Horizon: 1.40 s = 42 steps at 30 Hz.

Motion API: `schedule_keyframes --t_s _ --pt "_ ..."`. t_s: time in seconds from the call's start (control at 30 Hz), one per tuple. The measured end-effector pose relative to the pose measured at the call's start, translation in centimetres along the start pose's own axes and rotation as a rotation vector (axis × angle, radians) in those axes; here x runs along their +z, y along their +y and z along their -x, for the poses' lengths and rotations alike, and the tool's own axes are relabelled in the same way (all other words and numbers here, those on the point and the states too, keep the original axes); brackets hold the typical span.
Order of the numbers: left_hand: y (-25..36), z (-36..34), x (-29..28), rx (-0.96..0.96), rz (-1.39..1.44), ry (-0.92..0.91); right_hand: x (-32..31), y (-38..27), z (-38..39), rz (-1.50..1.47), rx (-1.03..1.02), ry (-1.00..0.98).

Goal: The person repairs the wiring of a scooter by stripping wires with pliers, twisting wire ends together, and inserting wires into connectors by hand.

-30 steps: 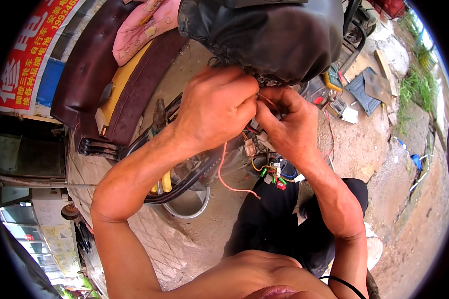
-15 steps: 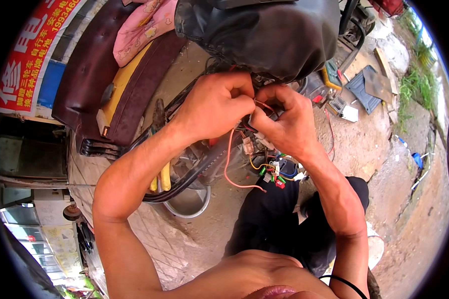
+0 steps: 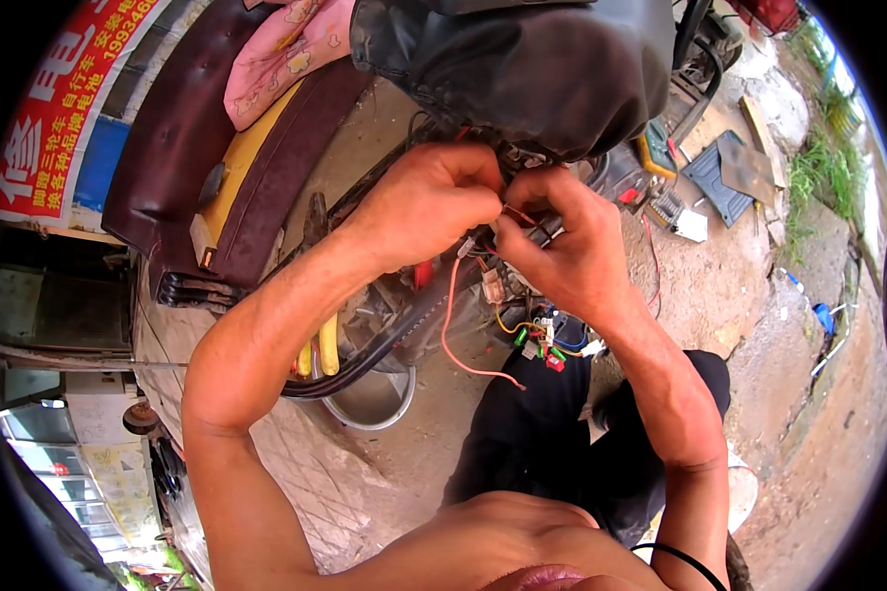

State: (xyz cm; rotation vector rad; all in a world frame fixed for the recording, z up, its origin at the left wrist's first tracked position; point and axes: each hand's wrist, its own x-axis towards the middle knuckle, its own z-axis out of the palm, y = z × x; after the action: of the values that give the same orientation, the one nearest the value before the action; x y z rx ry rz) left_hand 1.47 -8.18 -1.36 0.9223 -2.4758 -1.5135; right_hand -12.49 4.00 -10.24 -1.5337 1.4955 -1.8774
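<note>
My left hand (image 3: pixel 439 202) and my right hand (image 3: pixel 567 231) meet fingertip to fingertip just below a black leather-like cover (image 3: pixel 522 79). Both are closed in a pinch on a thin orange wire, of which a short stretch shows between them. A longer pink-orange wire (image 3: pixel 447 330) hangs from under my left hand and curls toward my knee, its end loose. Below my right hand dangles a bundle of connectors (image 3: pixel 547 340) in white, green and red, with yellow and blue wires. A pale plug (image 3: pixel 492 286) hangs just above it. My fingers hide the exact pinch points.
At the left lies a maroon padded seat (image 3: pixel 158 148) with a pink cloth (image 3: pixel 281 64). Under my left forearm are a black frame tube (image 3: pixel 394 345), yellow-handled pliers (image 3: pixel 327 345) and a metal bowl (image 3: pixel 373 404). To the right are a multimeter (image 3: pixel 657 148) and a dark tray (image 3: pixel 717 182).
Both hands stay nearly in place, with a slight shift of the fingers. The hanging pink-orange wire has swung a little, its loose end now slightly lower.
</note>
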Motion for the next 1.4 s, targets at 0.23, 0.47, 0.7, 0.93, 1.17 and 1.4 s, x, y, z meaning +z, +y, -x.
schedule_keyframes --t_s 0.23,0.47,0.7,0.93,1.17,1.4 --pt "1.1 0.0 0.5 -0.028 -0.147 0.043 0.2 0.0 -0.3 0.067 -0.018 -0.006" --pt "1.2 0.3 0.7 0.033 -0.227 0.122 0.2 -0.2 -0.4 0.039 -0.049 0.002" --pt "1.2 0.5 1.2 0.116 -0.276 0.139 -0.5 0.2 -0.8 0.070 -0.116 -0.059" --pt "-0.1 -0.3 0.7 -0.051 0.112 0.054 -0.9 0.1 -0.9 0.049 -0.166 -0.059" --pt "2.0 0.9 -1.7 -0.009 -0.257 0.024 -0.5 0.7 -0.1 -0.082 0.096 -0.036" --pt "4.3 5.6 -1.0 -0.037 -0.781 0.212 -0.7 1.1 0.3 -0.089 0.143 -0.006"
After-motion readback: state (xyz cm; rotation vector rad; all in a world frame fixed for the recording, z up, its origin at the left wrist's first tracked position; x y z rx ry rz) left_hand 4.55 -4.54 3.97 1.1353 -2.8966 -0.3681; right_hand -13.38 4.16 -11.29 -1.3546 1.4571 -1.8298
